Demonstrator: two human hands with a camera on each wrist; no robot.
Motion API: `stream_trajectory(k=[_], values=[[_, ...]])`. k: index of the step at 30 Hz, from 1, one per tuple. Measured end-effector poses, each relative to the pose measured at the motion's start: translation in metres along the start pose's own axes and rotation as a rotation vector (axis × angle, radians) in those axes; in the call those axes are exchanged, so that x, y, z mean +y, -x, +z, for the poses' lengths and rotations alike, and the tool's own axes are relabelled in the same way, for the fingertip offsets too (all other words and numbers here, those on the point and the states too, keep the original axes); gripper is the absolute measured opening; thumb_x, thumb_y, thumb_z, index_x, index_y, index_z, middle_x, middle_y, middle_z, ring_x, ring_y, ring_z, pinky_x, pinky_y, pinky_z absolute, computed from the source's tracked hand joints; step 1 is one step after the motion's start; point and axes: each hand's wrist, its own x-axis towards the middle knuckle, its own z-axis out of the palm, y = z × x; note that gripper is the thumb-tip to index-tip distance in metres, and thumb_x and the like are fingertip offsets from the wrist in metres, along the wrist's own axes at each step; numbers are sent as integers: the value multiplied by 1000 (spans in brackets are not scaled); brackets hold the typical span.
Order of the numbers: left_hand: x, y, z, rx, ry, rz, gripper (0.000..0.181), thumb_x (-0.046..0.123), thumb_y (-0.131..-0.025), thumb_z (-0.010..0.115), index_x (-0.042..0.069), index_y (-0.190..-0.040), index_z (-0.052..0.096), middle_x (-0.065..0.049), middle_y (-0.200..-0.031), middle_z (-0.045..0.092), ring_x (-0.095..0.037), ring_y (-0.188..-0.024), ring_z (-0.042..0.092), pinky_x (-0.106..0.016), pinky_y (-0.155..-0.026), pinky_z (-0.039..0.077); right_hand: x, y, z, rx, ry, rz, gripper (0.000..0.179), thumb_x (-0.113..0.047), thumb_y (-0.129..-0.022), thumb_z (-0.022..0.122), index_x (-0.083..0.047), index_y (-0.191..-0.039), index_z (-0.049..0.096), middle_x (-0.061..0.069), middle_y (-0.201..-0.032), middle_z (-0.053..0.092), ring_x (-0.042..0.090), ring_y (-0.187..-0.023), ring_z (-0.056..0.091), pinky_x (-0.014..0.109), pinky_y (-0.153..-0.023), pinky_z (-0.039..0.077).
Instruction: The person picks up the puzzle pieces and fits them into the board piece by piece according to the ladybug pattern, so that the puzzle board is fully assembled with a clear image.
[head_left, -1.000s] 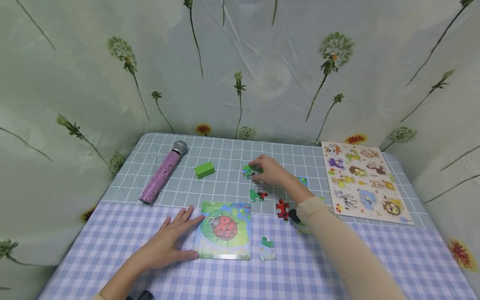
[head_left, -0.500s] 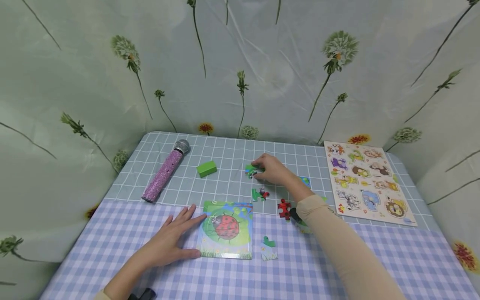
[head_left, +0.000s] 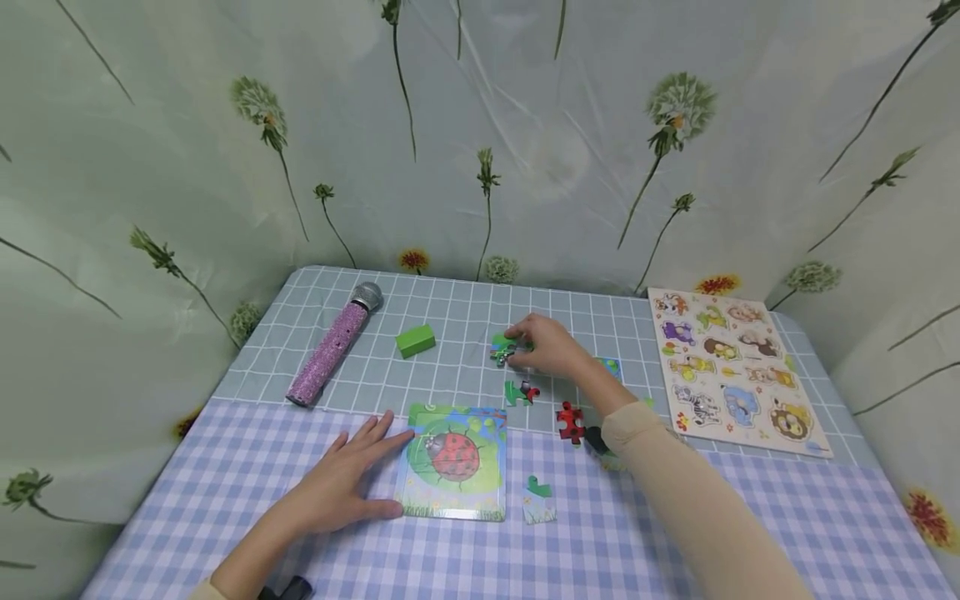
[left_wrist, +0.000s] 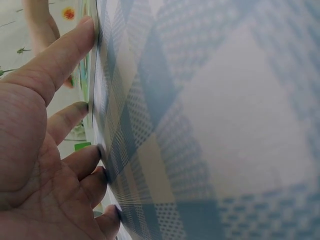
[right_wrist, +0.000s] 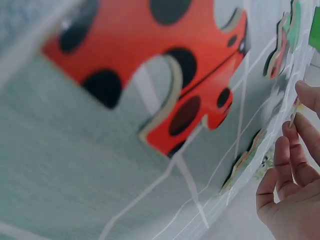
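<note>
My left hand (head_left: 337, 483) lies spread on the checked cloth, its thumb and index fingertips touching the left edge of a ladybug puzzle tray (head_left: 453, 462). In the left wrist view the fingers (left_wrist: 60, 55) are fairly straight. Farther back, my right hand (head_left: 547, 346) pinches a small green-blue jigsaw piece (head_left: 499, 350) between thumb and fingertips, at the grey cloth. The right wrist view shows that piece edge-on, mostly hidden. Closer to me lie a green-and-red jigsaw piece (head_left: 517, 393) and a red spotted jigsaw piece (head_left: 570, 422). Right of the tray is a pale grassy piece (head_left: 538, 502).
A pink glittery microphone (head_left: 328, 354) lies at the back left, near a green block (head_left: 416, 341). An animal puzzle board (head_left: 738, 375) is at the right. More pieces (head_left: 611, 367) are partly hidden by the right arm. A black object (head_left: 294, 588) shows at the front.
The whole head view has shifted slightly. Both hands keep nearly the same places, the left at the tray and the right at the green-blue jigsaw piece.
</note>
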Motion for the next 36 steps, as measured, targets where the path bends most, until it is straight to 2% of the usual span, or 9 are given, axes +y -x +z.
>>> stream_trajectory(k=[7, 13, 17, 22, 28, 36], values=[[1, 2, 0, 12, -19, 7, 95, 58, -81, 87, 29, -163, 49, -19, -177, 29, -51, -162, 26, -84, -122, 18, -13, 11, 7, 11, 31, -87, 43, -19, -94, 83, -3, -133, 74, 14, -128, 73, 31, -116, 68, 46, -99, 59], [1, 3, 0, 23, -16, 13, 95, 57, -81, 88, 28, -163, 49, -20, -176, 30, -51, -162, 27, -84, -121, 19, -25, 22, 16, 3, 41, -131, 41, -21, -95, 82, -6, -133, 75, 11, -126, 72, 31, -117, 68, 47, -100, 59], [1, 4, 1, 27, -13, 14, 96, 57, -81, 88, 27, -163, 49, -20, -176, 30, -51, -162, 27, -84, -121, 19, -33, 29, 24, -5, 6, -152, 40, -22, -96, 83, -8, -132, 75, 9, -126, 73, 32, -119, 69, 46, -101, 60], [1, 4, 1, 28, -17, 12, 95, 57, -80, 88, 28, -162, 49, -19, -176, 31, -51, -162, 28, -83, -122, 19, -40, 36, 32, -18, -47, -172, 40, -20, -94, 83, -7, -132, 76, 9, -129, 74, 28, -116, 69, 37, -96, 60], [1, 4, 1, 24, -21, 12, 96, 57, -80, 88, 28, -162, 49, -19, -176, 31, -51, -162, 28, -83, -121, 20, -51, 44, 43, -37, -120, -155, 40, -16, -90, 87, -8, -128, 77, 5, -123, 75, 21, -110, 69, 30, -94, 59], [1, 2, 0, 24, -31, 16, 96, 58, -81, 87, 27, -163, 48, -19, -176, 30, -51, -161, 28, -84, -121, 21, -65, 51, 56, -68, -177, -162, 37, -17, -89, 89, -9, -124, 79, 3, -120, 75, 21, -107, 69, 27, -92, 58]])
